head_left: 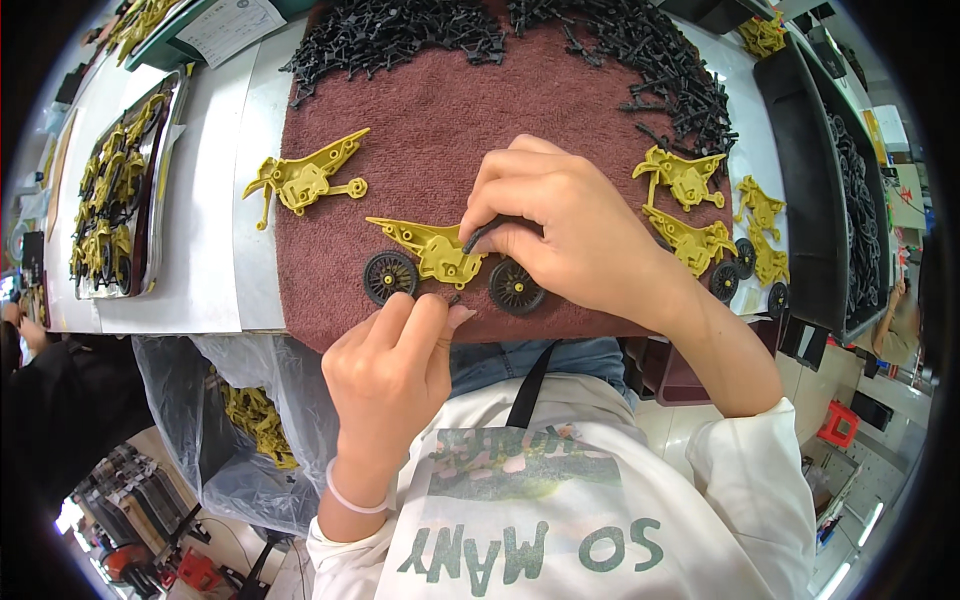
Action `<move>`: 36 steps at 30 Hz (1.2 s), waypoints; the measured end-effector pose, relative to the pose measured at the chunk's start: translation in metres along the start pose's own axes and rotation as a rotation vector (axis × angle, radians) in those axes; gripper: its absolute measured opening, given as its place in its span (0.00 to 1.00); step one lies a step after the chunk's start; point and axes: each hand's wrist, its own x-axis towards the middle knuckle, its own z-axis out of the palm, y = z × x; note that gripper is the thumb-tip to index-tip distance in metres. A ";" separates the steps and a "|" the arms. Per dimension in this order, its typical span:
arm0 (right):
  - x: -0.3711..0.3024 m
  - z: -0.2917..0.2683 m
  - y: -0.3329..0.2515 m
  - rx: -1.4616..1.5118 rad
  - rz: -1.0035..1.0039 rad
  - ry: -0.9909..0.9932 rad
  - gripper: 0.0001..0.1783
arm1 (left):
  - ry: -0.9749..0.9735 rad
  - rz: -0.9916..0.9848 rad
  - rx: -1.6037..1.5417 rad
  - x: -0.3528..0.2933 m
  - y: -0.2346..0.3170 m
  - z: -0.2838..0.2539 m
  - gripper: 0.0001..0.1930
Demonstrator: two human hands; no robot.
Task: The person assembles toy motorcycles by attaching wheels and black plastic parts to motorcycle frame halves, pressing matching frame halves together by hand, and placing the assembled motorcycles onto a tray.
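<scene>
A yellow plastic toy motorcycle half (436,250) lies on the maroon towel in front of me, a black spoked wheel (390,277) at its left end and another black wheel (516,286) at its right. Over its right part, my right hand (565,225) is closed on a slim curved black plastic part (484,232), whose lower tip reaches the yellow piece. My left hand (392,350) is pinched just below the yellow piece, with a small dark bit showing at its fingertips; its shape is mostly hidden.
Heaps of small black parts (400,38) cover the towel's (430,120) far side. More yellow halves (305,180) lie left and right (685,178). A tray of assembled yellow pieces (118,200) stands left, a black bin (815,200) of black wheels right. Below the table edge hangs a plastic-lined bin (180,390).
</scene>
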 end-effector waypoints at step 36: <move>0.060 -0.053 -0.016 -0.400 -0.115 -0.414 0.18 | -0.076 -0.190 -0.019 0.003 0.020 0.007 0.14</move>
